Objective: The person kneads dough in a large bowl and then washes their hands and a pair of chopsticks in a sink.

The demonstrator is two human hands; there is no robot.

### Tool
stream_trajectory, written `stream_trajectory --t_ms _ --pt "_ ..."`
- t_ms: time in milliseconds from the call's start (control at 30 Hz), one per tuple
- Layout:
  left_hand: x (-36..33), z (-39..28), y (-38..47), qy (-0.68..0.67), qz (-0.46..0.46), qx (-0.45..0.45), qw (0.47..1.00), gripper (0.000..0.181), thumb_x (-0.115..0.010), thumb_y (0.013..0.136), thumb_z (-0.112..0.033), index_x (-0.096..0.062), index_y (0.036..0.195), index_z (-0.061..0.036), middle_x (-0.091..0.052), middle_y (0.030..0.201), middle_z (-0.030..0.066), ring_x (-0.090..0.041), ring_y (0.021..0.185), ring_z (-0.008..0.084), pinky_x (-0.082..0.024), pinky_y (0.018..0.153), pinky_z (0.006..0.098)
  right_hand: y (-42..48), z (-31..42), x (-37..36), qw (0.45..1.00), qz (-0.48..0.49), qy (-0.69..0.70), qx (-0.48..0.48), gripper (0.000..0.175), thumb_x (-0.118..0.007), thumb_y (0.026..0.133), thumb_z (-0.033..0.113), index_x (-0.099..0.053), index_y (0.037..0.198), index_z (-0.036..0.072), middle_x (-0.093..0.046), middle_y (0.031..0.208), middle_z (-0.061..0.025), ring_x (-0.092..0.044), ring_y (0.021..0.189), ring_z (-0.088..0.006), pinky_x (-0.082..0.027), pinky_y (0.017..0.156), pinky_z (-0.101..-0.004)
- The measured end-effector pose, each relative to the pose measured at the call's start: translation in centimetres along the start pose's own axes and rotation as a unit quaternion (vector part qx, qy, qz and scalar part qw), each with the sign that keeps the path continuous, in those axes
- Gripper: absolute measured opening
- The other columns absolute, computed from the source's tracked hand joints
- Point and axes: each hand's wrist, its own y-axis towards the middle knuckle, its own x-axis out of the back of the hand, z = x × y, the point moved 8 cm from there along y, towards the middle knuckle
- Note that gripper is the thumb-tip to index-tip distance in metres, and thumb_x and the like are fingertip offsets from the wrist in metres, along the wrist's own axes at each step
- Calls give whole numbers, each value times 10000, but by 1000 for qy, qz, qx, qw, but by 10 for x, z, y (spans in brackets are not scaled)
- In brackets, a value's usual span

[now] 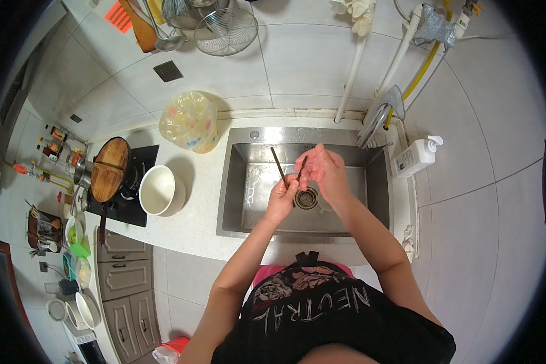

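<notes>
My left hand (283,199) grips a pair of dark chopsticks (278,164) over the sink, their upper ends spread apart. Just to the right, my right hand (331,175) is cupped with its wet fingers apart, close beside one chopstick; whether it touches that stick I cannot tell. Beneath both hands is the stainless steel sink (259,223), with its round drain strainer (306,198) showing between the wrists. A metal faucet (376,120) stands at the sink's back right corner.
To the right of the sink is a white pump bottle (416,157). On the counter at left stand a white bowl (158,191) and a patterned plastic bag (189,120). Farther left, a wok with a wooden lid (110,170) sits on the black cooktop (139,214).
</notes>
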Motion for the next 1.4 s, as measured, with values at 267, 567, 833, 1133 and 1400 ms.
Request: stream_trajectory --t_ms 267,567,833,1133,1400 --pt "0 1 1 29 28 8 999 192 -377 775 -161 -449 889 -24 -487 729 13 -450 678 83 -359 632 199 -3 7 -3 992 -2 -119 -32 179 -433 713 119 -500 666 -40 -517 630 -85 -492 486 -109 -354 371 -191" --pt "5 2 2 38 11 18 999 187 -369 778 -153 -454 896 -36 -491 717 5 -426 664 73 -333 657 195 -10 13 -7 994 17 -78 -78 150 -420 706 82 -485 715 -53 -508 759 -139 -539 655 -212 -448 567 -258" --pt "16 2 -1 116 39 18 992 164 -395 765 -120 -453 889 -30 -491 719 8 -432 685 73 -342 646 198 -10 8 -3 973 65 -183 -123 155 -415 677 38 -493 778 -49 -515 760 -110 -526 635 -159 -435 570 -226" --pt "-6 -13 2 324 129 -1 937 197 -419 741 -112 -410 921 -32 -487 825 99 -473 760 175 -364 679 259 -14 24 -4 935 18 -341 93 140 -483 661 23 -522 794 12 -524 669 -48 -453 492 -65 -384 462 -172" --pt "-21 7 19 265 107 28 958 177 -403 739 -46 -412 914 -21 -507 805 82 -504 700 139 -377 649 221 -2 -10 48 919 -55 -390 -1 160 -487 681 99 -524 806 7 -519 604 -47 -462 487 -66 -379 453 -182"
